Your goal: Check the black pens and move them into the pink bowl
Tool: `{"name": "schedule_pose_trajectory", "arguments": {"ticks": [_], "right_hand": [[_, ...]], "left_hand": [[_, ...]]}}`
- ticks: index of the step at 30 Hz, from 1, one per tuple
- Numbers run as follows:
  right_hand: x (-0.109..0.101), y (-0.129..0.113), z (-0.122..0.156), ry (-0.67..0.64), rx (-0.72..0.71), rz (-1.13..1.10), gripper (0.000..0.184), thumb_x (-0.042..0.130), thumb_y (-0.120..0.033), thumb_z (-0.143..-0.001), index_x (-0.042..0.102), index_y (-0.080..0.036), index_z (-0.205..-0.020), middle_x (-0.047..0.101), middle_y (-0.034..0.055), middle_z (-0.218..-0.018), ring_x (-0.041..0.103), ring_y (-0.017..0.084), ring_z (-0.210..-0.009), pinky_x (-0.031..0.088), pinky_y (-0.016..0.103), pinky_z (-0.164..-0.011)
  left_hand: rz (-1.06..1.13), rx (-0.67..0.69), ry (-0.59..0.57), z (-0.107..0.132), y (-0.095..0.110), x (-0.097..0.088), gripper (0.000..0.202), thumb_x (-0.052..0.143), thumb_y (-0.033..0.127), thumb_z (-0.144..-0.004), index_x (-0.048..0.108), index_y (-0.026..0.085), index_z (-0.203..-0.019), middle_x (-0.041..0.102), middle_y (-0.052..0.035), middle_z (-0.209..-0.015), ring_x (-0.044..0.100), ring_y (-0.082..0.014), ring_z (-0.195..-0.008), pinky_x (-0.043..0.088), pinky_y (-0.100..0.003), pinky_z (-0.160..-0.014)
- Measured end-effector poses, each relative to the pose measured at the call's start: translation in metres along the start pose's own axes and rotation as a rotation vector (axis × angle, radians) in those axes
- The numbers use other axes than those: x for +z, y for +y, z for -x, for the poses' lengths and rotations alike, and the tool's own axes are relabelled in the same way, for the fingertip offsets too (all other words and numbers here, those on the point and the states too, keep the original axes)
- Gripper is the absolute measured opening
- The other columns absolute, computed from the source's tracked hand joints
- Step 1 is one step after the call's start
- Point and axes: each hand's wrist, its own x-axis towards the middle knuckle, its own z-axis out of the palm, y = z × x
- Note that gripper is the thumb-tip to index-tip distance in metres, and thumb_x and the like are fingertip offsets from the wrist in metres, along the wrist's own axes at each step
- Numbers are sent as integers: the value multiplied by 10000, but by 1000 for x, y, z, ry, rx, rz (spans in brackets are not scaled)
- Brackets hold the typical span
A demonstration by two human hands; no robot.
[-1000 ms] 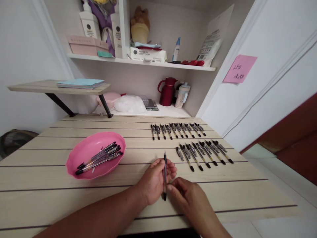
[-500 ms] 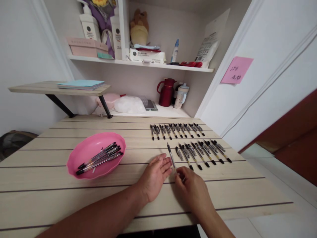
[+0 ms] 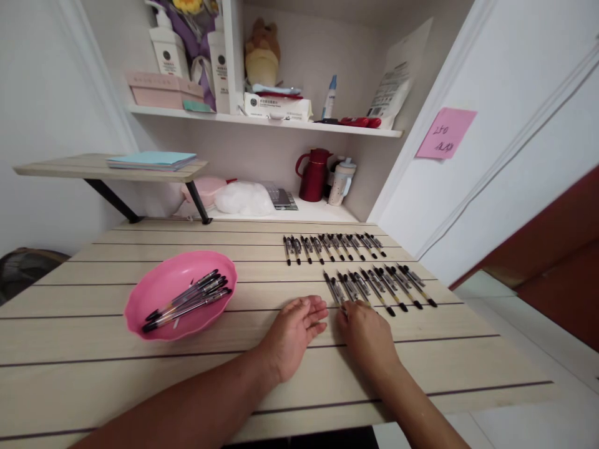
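Right hand (image 3: 368, 333) pinches a pen (image 3: 332, 289) at the near row's left end

Fingers narrowed, it holds the pen by its near end, which the fingertips partly hide; the nib points away across the table (image 3: 262, 280). Left hand (image 3: 291, 337) lies just beside, palm up, fingers loosely spread wide. Well to the left, a pink bowl (image 3: 159, 280) contains a loose bundle of capped pens (image 3: 187, 308), slanting across its floor. A red jug (image 3: 314, 175) and a pale tumbler (image 3: 342, 182) stand at the back, their contents hidden from view.

Half a second ago the pen was between the hands, clear of the near row (image 3: 377, 291); now it is alongside its neighbours, near a loose cap. One second ago it was against the left hand's fingers. The bowl's bundle and the far row (image 3: 336, 247) look unchanged.
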Motion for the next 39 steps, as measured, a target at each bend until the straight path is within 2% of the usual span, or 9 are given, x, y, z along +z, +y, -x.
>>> {"name": "schedule_pose_trajectory", "arguments": {"ticks": [10, 22, 28, 32, 39], "right_hand": [[2, 0, -1, -13, 26, 15, 188, 417, -205, -836, 577, -162, -747, 620, 72, -766, 589, 151, -609, 305, 251, -520], [-10, -1, 6, 46, 10, -53, 225, 394, -247, -860, 555, -167, -725, 616, 63, -730, 579, 148, -601, 277, 257, -504], [-16, 25, 11, 76, 101, -36, 209, 392, -220, -846, 552, -178, -718, 621, 50, -691, 562, 145, -598, 247, 258, -500], [-17, 46, 20, 52, 194, -47, 217, 398, -271, -840, 562, -195, -720, 624, 43, -674, 554, 157, -592, 258, 254, -500], [-14, 52, 30, 26, 202, -98, 232, 394, -343, -836, 570, -212, -760, 641, 40, -727, 586, 179, -649, 306, 261, -517]], "left_hand": [[-20, -13, -18, 1, 1, 0, 242, 577, 323, -762, 599, 142, -921, 602, -126, -1011, 553, -213, -945, 389, -356, -846], [-25, -13, -11, 1, 2, 1, 247, 598, 341, -744, 612, 148, -898, 618, -117, -978, 567, -210, -918, 377, -366, -849], [-43, -7, -16, 2, 2, 1, 259, 582, 353, -755, 615, 150, -912, 614, -115, -989, 559, -209, -936, 372, -371, -862], [-69, 13, -42, 3, 2, 1, 250, 580, 342, -760, 614, 151, -918, 609, -113, -999, 555, -205, -932, 374, -367, -856], [-88, 16, -48, 3, 2, 1, 232, 576, 334, -765, 616, 157, -909, 612, -106, -969, 555, -203, -917, 376, -360, -841]]}}
